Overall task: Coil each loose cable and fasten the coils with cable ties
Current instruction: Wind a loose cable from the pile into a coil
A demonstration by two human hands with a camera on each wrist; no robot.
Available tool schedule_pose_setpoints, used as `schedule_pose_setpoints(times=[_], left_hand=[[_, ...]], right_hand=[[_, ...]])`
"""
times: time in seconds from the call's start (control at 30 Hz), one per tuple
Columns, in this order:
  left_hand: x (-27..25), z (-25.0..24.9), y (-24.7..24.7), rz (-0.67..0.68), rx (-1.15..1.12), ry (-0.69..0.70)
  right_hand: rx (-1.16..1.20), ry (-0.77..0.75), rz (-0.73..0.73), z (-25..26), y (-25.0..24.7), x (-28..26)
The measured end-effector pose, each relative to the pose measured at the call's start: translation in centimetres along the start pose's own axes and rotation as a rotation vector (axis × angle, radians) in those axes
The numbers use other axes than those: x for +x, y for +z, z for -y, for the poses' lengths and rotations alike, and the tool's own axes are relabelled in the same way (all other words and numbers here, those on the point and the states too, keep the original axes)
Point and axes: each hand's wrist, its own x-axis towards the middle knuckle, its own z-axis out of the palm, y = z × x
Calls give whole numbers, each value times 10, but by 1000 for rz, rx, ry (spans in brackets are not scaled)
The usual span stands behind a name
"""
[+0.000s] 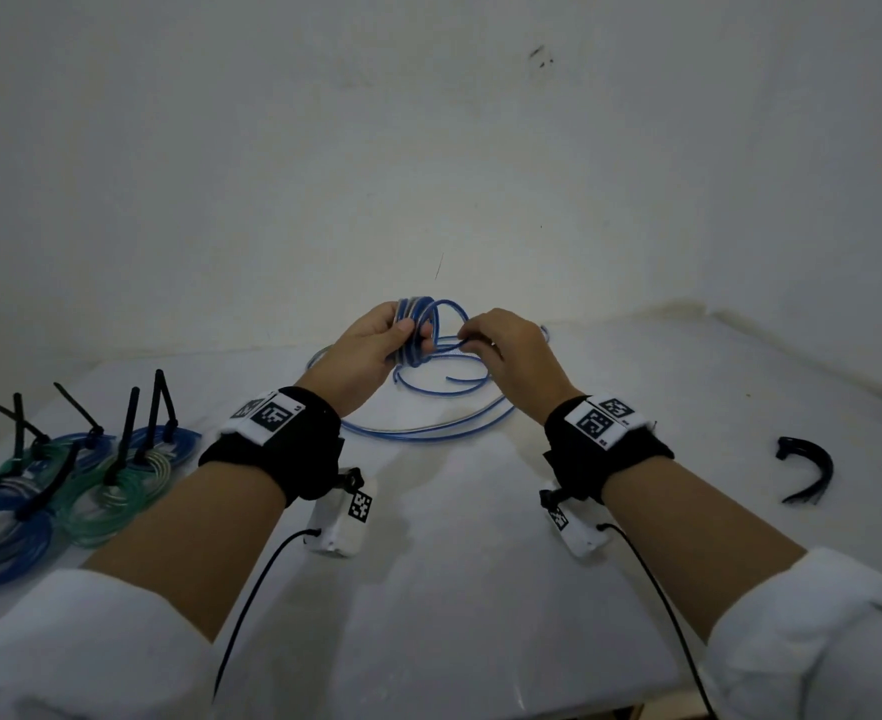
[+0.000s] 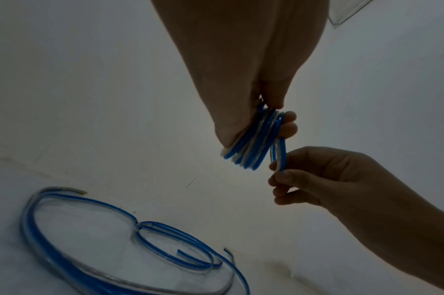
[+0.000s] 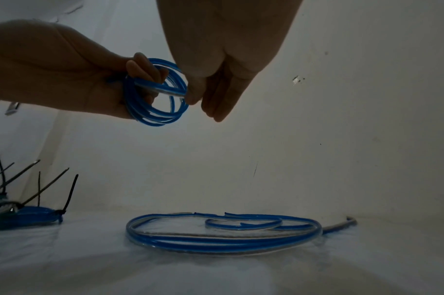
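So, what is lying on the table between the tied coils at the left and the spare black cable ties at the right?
In the head view, loose blue cable lies on the table between the tied coils and spare cable ties.

A bare, makeshift work corner rather than a fitted workshop: a table [image 1: 480, 589] under white sheeting stands against plain, scuffed white walls [image 1: 428, 148]. Only tied coils [image 1: 65, 480] and spare ties [image 1: 808, 470] lie there.

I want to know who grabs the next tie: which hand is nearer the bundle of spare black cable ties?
Right. The right hand is up at the blue coil, with the spare black cable ties lying on its side; the left hand is farther away, gripping the coil.
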Motion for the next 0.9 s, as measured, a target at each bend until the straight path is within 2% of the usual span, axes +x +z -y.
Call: schedule_pose_setpoints(times=[0.13,0.27,0.37,0.6,0.73,0.8,0.9], left_hand=[[2,-2,-1,-43,-112,27],[7,0,-1,-164,-236,79],[10,2,1,-200,-225,99],[6,11,17,-202,-25,100],[3,12,18,-196,156,74],[5,12,16,-202,209,74],[7,11,11,-205,358,88]], right_hand=[[66,26,-42,-4,2,-1],[168,63,-68,5,10,0],[217,92,-75,14,12,2],[245,202,-22,32,20,5],[446,348,23,39,19,4],[524,375,36,40,16,2],[475,356,-77,31,10,2]])
